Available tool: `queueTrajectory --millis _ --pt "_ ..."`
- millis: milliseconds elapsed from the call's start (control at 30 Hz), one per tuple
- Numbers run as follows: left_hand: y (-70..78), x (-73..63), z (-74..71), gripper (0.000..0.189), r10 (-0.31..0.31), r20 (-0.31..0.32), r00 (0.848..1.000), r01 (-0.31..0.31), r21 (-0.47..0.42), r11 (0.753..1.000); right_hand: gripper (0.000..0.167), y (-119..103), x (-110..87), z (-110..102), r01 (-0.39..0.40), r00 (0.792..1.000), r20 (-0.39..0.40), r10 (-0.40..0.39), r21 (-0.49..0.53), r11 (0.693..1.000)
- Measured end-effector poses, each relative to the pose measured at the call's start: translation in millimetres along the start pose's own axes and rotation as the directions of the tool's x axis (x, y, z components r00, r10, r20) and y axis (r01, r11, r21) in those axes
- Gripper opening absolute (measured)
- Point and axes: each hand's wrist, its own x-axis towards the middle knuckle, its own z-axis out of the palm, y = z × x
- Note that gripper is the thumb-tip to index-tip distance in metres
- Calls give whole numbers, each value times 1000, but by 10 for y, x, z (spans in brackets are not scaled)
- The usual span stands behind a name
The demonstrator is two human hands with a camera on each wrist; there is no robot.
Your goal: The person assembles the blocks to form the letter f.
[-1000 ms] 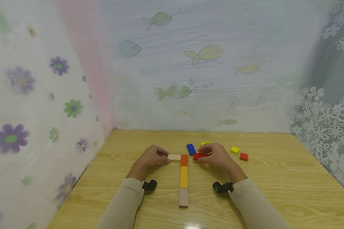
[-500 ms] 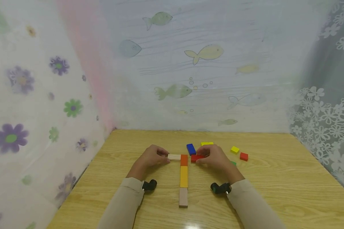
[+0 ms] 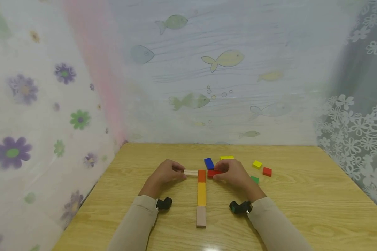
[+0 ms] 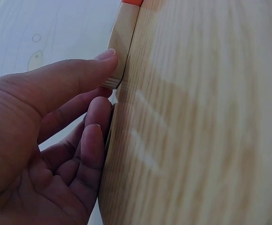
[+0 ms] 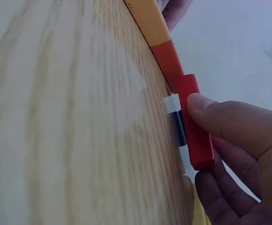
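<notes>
My left hand (image 3: 168,172) pinches the outer end of a plain wooden block (image 3: 191,173) between thumb and fingers. That block lies on the table, its other end against an orange-red block (image 3: 201,176). A yellow-orange block (image 3: 201,194) and a pinkish-brown block (image 3: 201,216) continue from it in a straight column toward me. In my right hand (image 3: 233,173) a red block (image 5: 195,124) is gripped by thumb and fingers. In the head view the red block stands just right of the orange-red block, with a narrow gap.
A blue block (image 3: 209,163) lies right behind the red one. Further out are a yellow block (image 3: 227,158), a small yellow block (image 3: 257,164), a small red block (image 3: 267,171) and a green block (image 3: 254,179), partly hidden. Patterned sheets (image 3: 220,69) rise behind the table.
My right hand has moved left with the red block, bringing it closer to the orange-red block. The green block has come into view behind the right hand. My left hand stays in place.
</notes>
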Motion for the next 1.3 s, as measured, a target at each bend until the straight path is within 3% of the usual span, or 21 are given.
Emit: queueTrajectory --millis 967,1300 --pt "4 -10 0 32 3 5 1000 -3 9 1000 23 -27 21 71 -26 999 -21 24 -60 998" --pt "4 -11 6 33 3 0 1000 -3 14 1000 23 -38 16 76 -31 999 -15 31 -32 999"
